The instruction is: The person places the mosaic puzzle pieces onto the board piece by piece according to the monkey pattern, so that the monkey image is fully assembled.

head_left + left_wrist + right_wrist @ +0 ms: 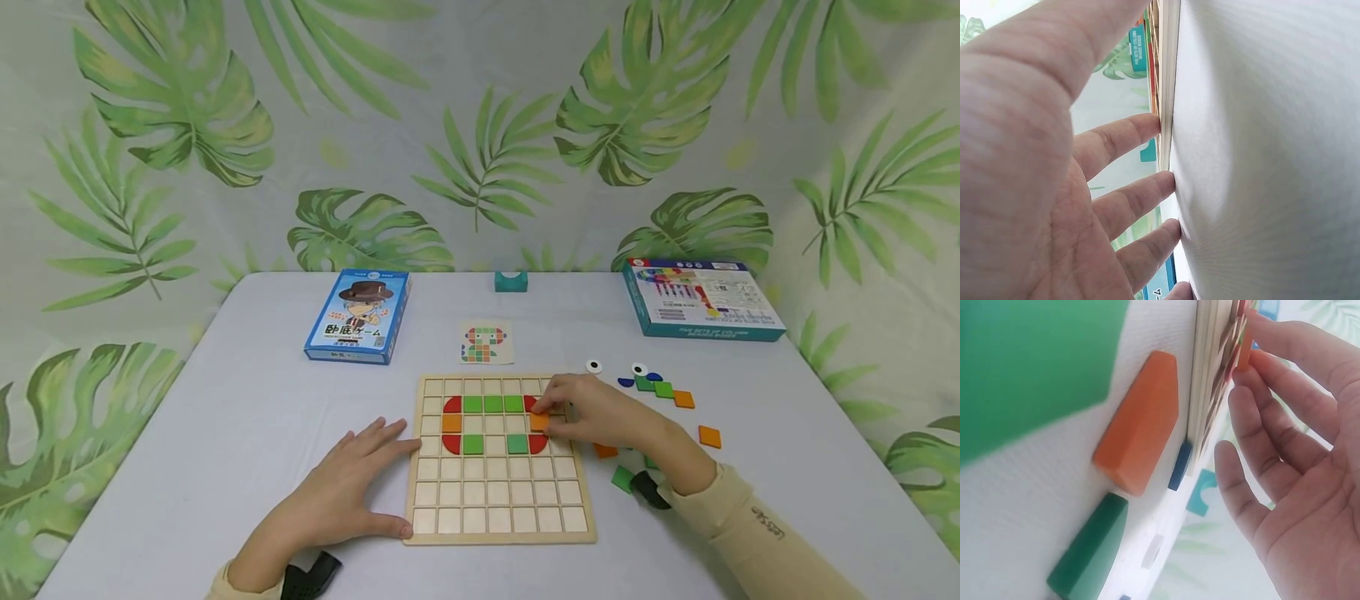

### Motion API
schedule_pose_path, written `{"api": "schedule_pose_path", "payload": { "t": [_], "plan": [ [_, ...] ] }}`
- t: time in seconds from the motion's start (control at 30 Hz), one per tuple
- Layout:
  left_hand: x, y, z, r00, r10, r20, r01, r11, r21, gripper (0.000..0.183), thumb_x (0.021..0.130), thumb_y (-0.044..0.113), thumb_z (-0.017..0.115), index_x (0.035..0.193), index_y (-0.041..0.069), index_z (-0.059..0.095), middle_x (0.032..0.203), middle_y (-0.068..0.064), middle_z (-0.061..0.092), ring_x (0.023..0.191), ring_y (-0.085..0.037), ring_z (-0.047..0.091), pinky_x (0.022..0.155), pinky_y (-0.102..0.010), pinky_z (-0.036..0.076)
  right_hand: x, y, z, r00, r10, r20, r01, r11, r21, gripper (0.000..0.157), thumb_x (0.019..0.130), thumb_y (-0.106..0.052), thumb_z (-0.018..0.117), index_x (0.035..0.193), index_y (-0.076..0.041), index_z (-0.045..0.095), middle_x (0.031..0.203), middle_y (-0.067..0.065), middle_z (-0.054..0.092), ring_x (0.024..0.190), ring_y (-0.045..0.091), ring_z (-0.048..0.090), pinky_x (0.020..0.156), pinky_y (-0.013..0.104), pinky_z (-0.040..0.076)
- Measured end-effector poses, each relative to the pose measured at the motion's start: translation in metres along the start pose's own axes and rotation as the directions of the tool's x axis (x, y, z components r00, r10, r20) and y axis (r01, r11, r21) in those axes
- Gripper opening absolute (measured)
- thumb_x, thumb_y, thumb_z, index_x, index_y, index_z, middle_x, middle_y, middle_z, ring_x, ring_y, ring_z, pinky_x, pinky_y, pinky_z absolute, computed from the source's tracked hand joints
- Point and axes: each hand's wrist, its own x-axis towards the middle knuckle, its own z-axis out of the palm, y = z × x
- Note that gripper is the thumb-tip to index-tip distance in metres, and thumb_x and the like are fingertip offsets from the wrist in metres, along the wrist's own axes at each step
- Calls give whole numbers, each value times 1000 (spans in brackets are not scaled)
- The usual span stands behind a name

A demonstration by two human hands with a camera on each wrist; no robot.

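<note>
My right hand (pixel 603 408) pinches an orange square tile (pixel 538 422) between thumb and fingers at the right side of a wooden grid board (pixel 498 497). In the right wrist view, that tile stands on edge between the fingertips, close over the board. My left hand (pixel 333 487) is spread along the board's left edge, with thumb and fingertips against it and nothing gripped. On the grid sit red quarter-round tiles (pixel 452 444), green square tiles (pixel 492 404) and another orange tile (pixel 452 423), forming a partial outline. The right fingers partly cover the upper right red piece.
Loose green, orange and blue pieces (pixel 663 389) and two eye-like discs (pixel 594 367) lie right of the board. Behind it are a pattern card (pixel 487 342) and a teal block (pixel 511 282). A blue box (pixel 358 317) stands back left, a teal-edged box (pixel 703 298) back right.
</note>
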Motion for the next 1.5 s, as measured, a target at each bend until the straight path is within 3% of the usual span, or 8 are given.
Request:
{"api": "schedule_pose_path", "payload": {
  "t": [0.57, 1.13, 1.27, 1.5],
  "plan": [
    [0, 1, -1, 1000, -8, 4, 8, 1000, -14, 102, 67, 66, 94, 154, 26, 59, 170, -11, 45, 162, -44, 33, 125, -76, 27, 4, -1, 2, 1000, -9, 12, 10, 1000, -5, 19, 98, -21, 80, 116, -14, 82, 115, -3, 72, 99, 12, 63, 90, 28, 59],
    [0, 0, -1, 1000, 1, 2, -1, 1000, -9, 102, 67, 67, 94, 154, 25, 59, 170, -11, 45, 162, -44, 33, 125, -76, 28, 3, 0, -3, 1000, -10, 3, 10, 1000, 7, 22, 99, -21, 79, 119, -14, 81, 117, -2, 73, 102, 15, 65, 91, 34, 60],
    [0, 0, -1, 1000, 3, 0, -3, 1000, -5, 102, 68, 67, 93, 154, 25, 59, 170, -11, 45, 162, -45, 33, 125, -76, 28, -3, 7, -14, 998, 27, -53, -27, 1000, 0, 25, 99, -20, 79, 123, -11, 79, 117, -1, 74, 102, 19, 67, 90, 40, 61],
    [-1, 0, -3, 1000, 2, 0, -2, 1000, -11, 104, 67, 72, 91, 154, 25, 59, 170, -12, 45, 161, -46, 33, 124, -78, 28, -14, 31, -41, 971, 189, -147, -197, 980, -40, 30, 100, -16, 77, 128, -8, 76, 119, 7, 74, 110, 28, 66, 101, 54, 61]
  ]
}}
